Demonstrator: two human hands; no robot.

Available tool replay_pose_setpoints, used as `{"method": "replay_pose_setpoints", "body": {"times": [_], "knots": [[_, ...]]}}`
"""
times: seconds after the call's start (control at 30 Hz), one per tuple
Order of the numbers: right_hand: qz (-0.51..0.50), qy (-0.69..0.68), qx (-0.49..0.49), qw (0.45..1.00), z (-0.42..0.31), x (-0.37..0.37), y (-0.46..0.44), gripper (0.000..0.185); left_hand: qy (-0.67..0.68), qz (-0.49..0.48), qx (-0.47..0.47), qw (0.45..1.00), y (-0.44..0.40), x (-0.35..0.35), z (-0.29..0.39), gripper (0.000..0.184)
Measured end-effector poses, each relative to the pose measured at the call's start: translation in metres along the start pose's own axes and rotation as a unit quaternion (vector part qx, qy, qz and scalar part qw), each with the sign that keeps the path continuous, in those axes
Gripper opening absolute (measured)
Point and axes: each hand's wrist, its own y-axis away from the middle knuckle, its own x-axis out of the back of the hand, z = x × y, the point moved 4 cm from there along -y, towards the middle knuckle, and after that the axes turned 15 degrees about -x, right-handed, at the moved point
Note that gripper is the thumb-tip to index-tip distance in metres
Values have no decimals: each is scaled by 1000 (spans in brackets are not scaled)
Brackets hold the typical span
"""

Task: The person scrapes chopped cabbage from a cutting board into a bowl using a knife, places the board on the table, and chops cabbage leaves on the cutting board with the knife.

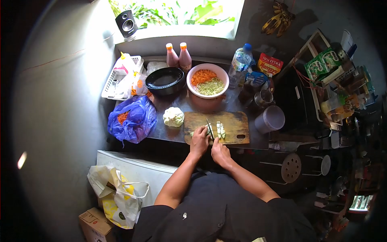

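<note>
On a wooden cutting board (238, 125), my right hand (220, 152) is closed around the handle of a knife (210, 128). The blade stands over pale green cabbage. My left hand (199, 139) presses down on a piece of cabbage (193, 132) just left of the blade, its fingers curled and partly hiding the piece. Cut cabbage strips (220, 130) lie to the right of the knife. A whole peeled cabbage head (173, 117) rests on the table left of the board. Behind the board, a pink basin (208, 96) holds shredded orange carrot and chopped pale green vegetable.
A blue plastic bag (139, 121) with orange shreds lies at the table's left. Behind it are a black oval tray (155, 89) and a white basket (109, 90). Two bottles (185, 60) stand near the window. A plastic container (269, 120) stands right of the board.
</note>
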Motion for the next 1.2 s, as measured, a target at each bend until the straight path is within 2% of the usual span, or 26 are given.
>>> {"method": "replay_pose_setpoints", "body": {"times": [0.07, 0.1, 0.17, 0.2, 0.27, 0.33, 0.5, 0.57, 0.73, 0.83, 0.93, 1.03, 1.1, 1.2], "knots": [[26, 9, -2, 1000, 0, -2, -1, 30, -12, 43, -14, 999, -2, -1, -3, 27], [23, 8, -2, 1000, 1, -3, -1, 30, -12, 41, -12, 999, -4, 2, -1, 27], [-12, 6, 1, 1000, 2, -4, 0, 45, -21, 10, 17, 1000, -13, 9, 6, 22], [-14, 6, 0, 1000, 1, -2, 2, 45, -31, 32, 16, 999, -14, 8, 3, 15], [9, 31, 21, 999, 0, 4, 7, 23, -45, 18, 35, 998, -16, 4, -5, 12], [-4, 36, 21, 999, -3, 10, 7, 23, -65, 19, 43, 997, -19, 3, -9, 5], [-23, 40, 36, 998, -3, 1, -12, 24, -64, -10, 40, 997, -19, 2, -13, 10], [15, 44, 29, 998, -5, -5, -18, 24, -62, -9, 31, 998, -16, 1, -14, 10], [23, 42, -3, 999, -9, -9, -24, 19, -55, 30, -44, 997, -15, 6, -8, 14], [5, 42, 0, 999, -7, -3, -26, 17, -57, -16, -14, 998, -14, 6, -5, 22], [-18, 42, 5, 999, -7, 6, -19, 20, -48, -2, -36, 998, -10, 8, 1, 25], [-70, 62, -10, 996, 0, 2, 3, 24, -33, 4, -19, 999, -8, 8, -1, 28], [-68, 63, -17, 996, 8, -3, 13, 27, -29, 10, -5, 1000, -6, 5, -3, 27], [-41, 71, 6, 997, 14, -14, 20, 22, -28, 35, -9, 999, -4, 3, -4, 26]]}}
